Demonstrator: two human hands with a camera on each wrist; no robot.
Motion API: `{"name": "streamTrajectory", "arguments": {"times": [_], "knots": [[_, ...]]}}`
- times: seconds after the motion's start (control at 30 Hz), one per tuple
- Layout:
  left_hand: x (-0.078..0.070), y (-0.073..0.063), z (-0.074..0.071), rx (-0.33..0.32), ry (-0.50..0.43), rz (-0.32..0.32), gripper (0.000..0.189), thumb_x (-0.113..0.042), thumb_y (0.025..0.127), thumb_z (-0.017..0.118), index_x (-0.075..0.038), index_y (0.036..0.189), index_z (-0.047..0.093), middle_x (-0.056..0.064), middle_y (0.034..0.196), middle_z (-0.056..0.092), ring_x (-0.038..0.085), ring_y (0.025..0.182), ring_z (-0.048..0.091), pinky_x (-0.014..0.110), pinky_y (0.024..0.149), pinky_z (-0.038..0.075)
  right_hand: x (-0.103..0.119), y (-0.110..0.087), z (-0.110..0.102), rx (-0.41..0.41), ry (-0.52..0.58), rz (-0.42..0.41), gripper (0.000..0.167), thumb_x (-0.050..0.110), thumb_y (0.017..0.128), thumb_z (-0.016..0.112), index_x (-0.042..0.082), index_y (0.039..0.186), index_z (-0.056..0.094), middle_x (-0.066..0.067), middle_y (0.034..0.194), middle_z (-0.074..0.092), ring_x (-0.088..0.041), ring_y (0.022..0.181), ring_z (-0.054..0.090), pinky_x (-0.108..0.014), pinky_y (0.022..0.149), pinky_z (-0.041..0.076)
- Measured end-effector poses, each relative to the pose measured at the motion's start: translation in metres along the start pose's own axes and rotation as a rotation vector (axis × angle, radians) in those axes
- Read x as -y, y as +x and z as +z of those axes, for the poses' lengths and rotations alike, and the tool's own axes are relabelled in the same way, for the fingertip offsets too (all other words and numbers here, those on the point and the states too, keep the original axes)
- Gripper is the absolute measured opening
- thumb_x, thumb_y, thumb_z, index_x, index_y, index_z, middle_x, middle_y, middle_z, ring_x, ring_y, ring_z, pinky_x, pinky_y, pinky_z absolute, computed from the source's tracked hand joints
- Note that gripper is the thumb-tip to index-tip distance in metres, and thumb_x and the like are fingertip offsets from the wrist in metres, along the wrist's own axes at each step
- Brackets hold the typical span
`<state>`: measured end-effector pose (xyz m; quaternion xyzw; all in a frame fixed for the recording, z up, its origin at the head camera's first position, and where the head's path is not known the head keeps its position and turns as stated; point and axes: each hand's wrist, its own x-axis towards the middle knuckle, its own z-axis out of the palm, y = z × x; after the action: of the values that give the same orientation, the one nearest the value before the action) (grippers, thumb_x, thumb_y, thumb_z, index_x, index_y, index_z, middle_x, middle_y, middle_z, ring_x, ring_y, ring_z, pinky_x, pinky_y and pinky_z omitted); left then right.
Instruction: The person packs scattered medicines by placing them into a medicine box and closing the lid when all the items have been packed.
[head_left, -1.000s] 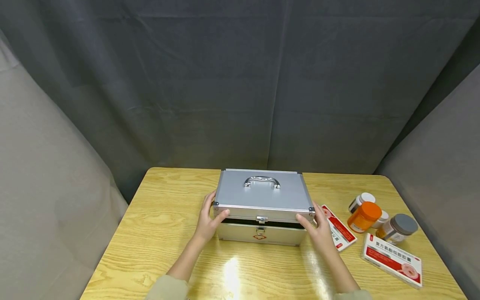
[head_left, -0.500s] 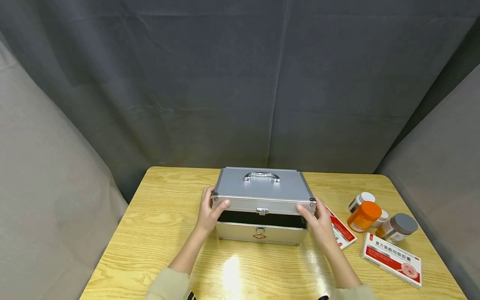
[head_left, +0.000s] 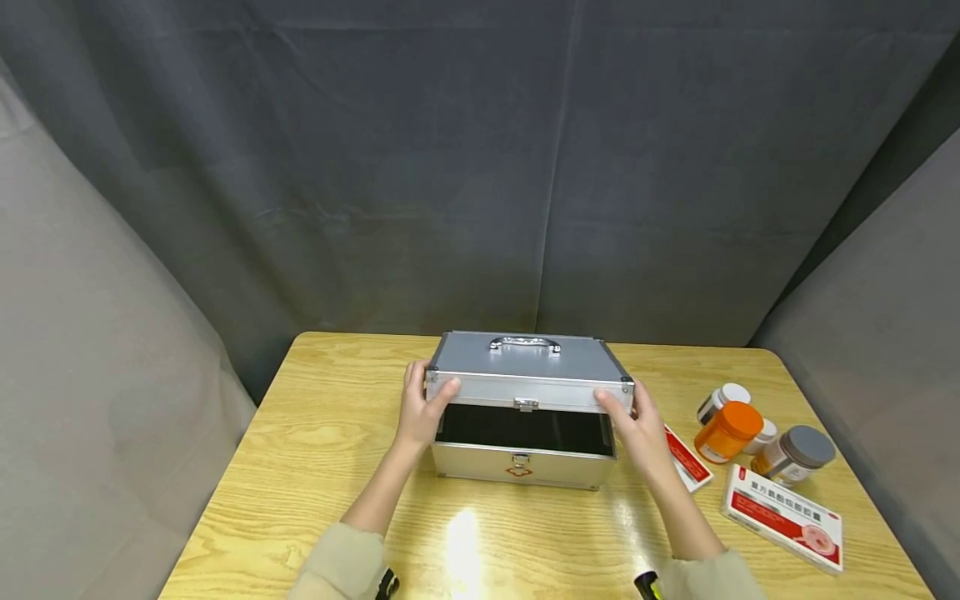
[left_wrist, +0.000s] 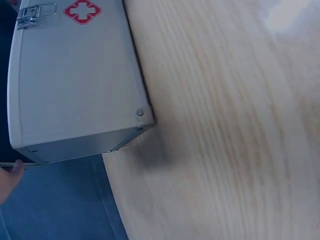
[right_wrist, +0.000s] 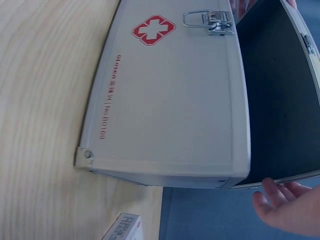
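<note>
A silver first-aid box (head_left: pixel 480 464) with a red cross emblem (right_wrist: pixel 154 30) stands at the middle of the table, its lid (head_left: pixel 465 354) partly raised. The dark interior (head_left: pixel 525 429) shows through the gap at the front. My left hand (head_left: pixel 417 410) grips the lid's left front corner, thumb on the front face and fingers along the side. At the opposite corner, my right hand (head_left: pixel 639 429) holds the lid in the same manner. In the right wrist view, the right fingertips (right_wrist: pixel 272 192) sit under the lid's edge. The left wrist view catches only part of the left hand (left_wrist: pixel 9 180).
Right of the box lie two red-and-white medicine boxes, one flat in front (head_left: pixel 783 518) and one partly behind my right hand (head_left: pixel 686 458). Beyond stand an orange bottle (head_left: pixel 727 433), a grey-capped jar (head_left: pixel 795 457) and white-capped bottles (head_left: pixel 723 402). Dark curtains (head_left: pixel 450 167) hang behind the table.
Both hands have risen with the lid's front edge, widening a narrow gap into a broad opening. The box base and the medicines have stayed put.
</note>
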<state>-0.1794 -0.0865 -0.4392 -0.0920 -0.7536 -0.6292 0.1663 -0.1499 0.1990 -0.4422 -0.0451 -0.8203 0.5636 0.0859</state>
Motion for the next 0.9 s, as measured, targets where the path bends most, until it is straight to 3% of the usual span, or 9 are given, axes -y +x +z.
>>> {"name": "streamTrajectory", "arguments": {"times": [0.13,0.33,0.47,0.63,0.9], "knots": [[0.006,0.007,0.003,-0.025,0.048,-0.005,0.038,-0.016,0.077,0.061,0.007,0.106,0.051,0.02,0.104,0.045,0.027,0.093,0.044,0.027,0.076,0.037,0.006,0.005,0.0,0.002,-0.016,0.047,0.05,0.039,0.09,0.054,0.008,0.127,0.043,-0.013,0.112,0.051,-0.018,0.092,0.046,-0.028,0.074,0.042],[0.025,0.02,0.006,-0.058,0.086,-0.042,0.033,-0.022,0.078,0.064,0.0,0.1,0.053,0.013,0.1,0.046,0.022,0.091,0.043,0.029,0.076,0.035,0.015,0.012,0.0,-0.015,-0.025,0.03,0.055,0.041,0.089,0.054,0.003,0.127,0.043,-0.018,0.12,0.05,-0.023,0.11,0.044,-0.037,0.095,0.031],[0.023,0.024,0.007,-0.068,0.098,-0.059,0.035,-0.029,0.078,0.064,-0.002,0.096,0.052,0.009,0.096,0.045,0.017,0.086,0.042,0.031,0.075,0.037,0.019,0.017,0.0,-0.015,-0.019,0.051,0.06,0.045,0.088,0.054,0.003,0.129,0.042,-0.018,0.123,0.049,-0.027,0.112,0.043,-0.041,0.098,0.03],[0.018,0.03,0.008,-0.069,0.112,-0.09,0.038,-0.034,0.078,0.063,-0.002,0.096,0.051,0.011,0.097,0.045,0.021,0.088,0.043,0.033,0.076,0.038,0.026,0.02,-0.001,-0.015,-0.019,0.078,0.065,0.05,0.087,0.053,0.003,0.129,0.041,-0.018,0.125,0.046,-0.028,0.113,0.04,-0.043,0.099,0.029],[0.01,0.04,0.009,-0.032,0.12,-0.16,0.041,-0.038,0.079,0.063,-0.003,0.097,0.051,0.01,0.1,0.046,0.022,0.089,0.045,0.033,0.077,0.038,0.028,0.028,-0.004,-0.031,-0.07,0.09,0.069,0.054,0.087,0.05,-0.001,0.128,0.041,-0.021,0.126,0.044,-0.032,0.115,0.04,-0.045,0.1,0.029]]}}
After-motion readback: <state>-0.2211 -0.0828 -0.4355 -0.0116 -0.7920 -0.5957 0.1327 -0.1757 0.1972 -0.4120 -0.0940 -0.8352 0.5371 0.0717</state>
